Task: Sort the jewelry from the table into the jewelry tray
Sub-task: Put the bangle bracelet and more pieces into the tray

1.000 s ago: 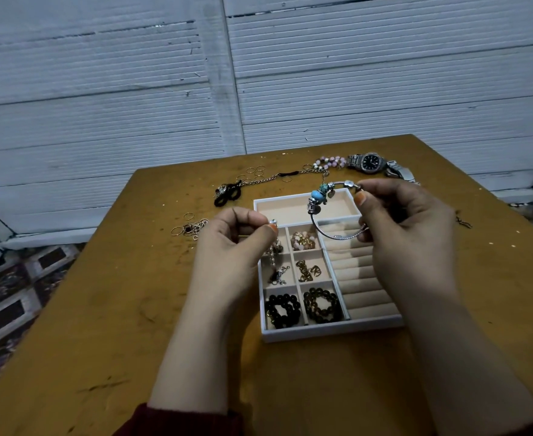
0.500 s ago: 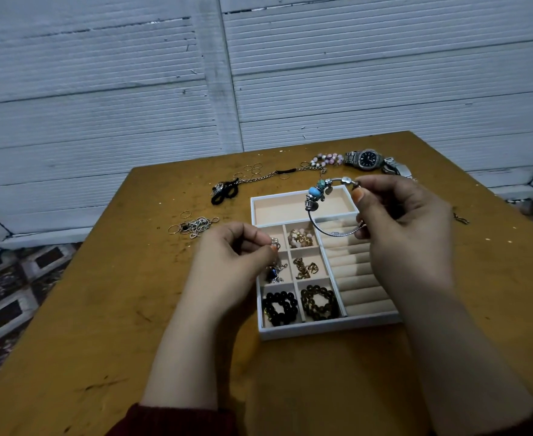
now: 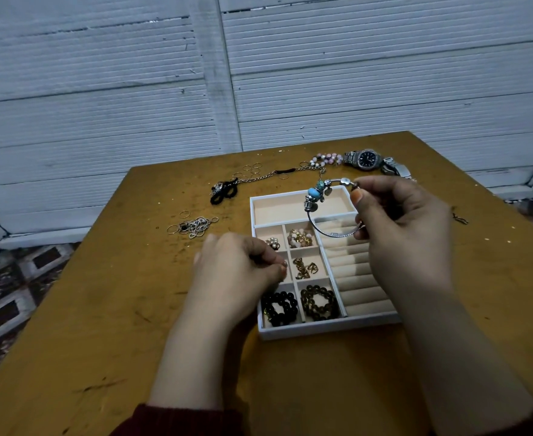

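Observation:
The white jewelry tray [image 3: 328, 329] sits mid-table. My right hand [image 3: 403, 234] pinches a silver charm bracelet [image 3: 314, 193] with a blue bead, holding it upright over the tray's long top compartment and ring rolls. My left hand [image 3: 237, 272] is pinched at the tray's left edge, fingertips down in the middle-left compartment on a small silver earring that is mostly hidden. Other compartments hold a black bead bracelet [image 3: 279, 308], a brown bead bracelet [image 3: 318, 302], gold pieces [image 3: 304, 269] and pearl pieces [image 3: 300, 237].
Behind the tray on the wooden table [image 3: 101, 309] lie a watch [image 3: 367, 158], a pink bead bracelet [image 3: 325, 159], a chain necklace [image 3: 259, 177] with a black piece [image 3: 222, 191], and left of it a pile of thin rings [image 3: 194, 226]. A white slatted wall stands behind.
My left hand has lowered the small dangling earring from above the tray down into the middle-left compartment. The right hand has kept the charm bracelet almost still.

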`<state>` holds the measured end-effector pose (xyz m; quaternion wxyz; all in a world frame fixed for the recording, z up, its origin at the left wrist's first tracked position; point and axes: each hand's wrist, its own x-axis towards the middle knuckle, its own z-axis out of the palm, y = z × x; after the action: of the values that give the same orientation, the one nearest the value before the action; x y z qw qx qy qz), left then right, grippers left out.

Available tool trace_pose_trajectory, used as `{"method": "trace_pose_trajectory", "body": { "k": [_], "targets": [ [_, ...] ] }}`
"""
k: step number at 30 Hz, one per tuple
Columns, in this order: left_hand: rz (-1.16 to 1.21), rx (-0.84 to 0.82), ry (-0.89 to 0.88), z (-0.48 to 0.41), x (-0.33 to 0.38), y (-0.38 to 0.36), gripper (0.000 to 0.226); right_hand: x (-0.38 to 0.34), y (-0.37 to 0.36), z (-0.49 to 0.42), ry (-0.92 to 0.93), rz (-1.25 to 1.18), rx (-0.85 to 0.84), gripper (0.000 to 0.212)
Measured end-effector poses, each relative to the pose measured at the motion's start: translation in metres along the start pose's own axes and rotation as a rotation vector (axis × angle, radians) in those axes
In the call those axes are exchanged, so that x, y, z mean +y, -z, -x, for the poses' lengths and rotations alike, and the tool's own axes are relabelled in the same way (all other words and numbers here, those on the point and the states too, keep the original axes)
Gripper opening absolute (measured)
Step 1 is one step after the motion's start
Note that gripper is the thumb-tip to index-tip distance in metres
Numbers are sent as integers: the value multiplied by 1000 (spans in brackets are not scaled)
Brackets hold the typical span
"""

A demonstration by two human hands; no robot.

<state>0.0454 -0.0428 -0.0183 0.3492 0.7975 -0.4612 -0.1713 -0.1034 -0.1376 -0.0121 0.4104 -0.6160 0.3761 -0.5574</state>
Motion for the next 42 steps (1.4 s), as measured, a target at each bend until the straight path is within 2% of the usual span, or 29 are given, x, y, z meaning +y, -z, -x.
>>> {"method": "trace_pose_trajectory", "body": {
  "k": [4, 9, 12, 16, 26, 31, 42],
  "targets": [
    [102, 72, -36, -3, -3, 1, 9, -1, 0, 0, 2, 0, -9, 12],
    [185, 318, 11, -7, -13, -1, 12, 2, -2, 2, 4, 0, -18, 14],
    [-5, 412, 56, -8, -24, -1, 9, 3, -3, 4, 8, 18, -31, 14],
    [-252, 363, 128, -4, -28, -3, 29, 5, -8, 6, 22, 85, -67, 15],
    [-435, 176, 160, -8, -37, -13, 45, 0, -27, 8, -36, 89, -122, 13],
    [-477, 125, 174, -11, -35, -14, 50, -6, -45, -8, -53, 79, -156, 15],
    [-496, 122, 193, -11, -31, -13, 51, 4, -87, -63, -130, 353, -375, 10]
  ]
}}
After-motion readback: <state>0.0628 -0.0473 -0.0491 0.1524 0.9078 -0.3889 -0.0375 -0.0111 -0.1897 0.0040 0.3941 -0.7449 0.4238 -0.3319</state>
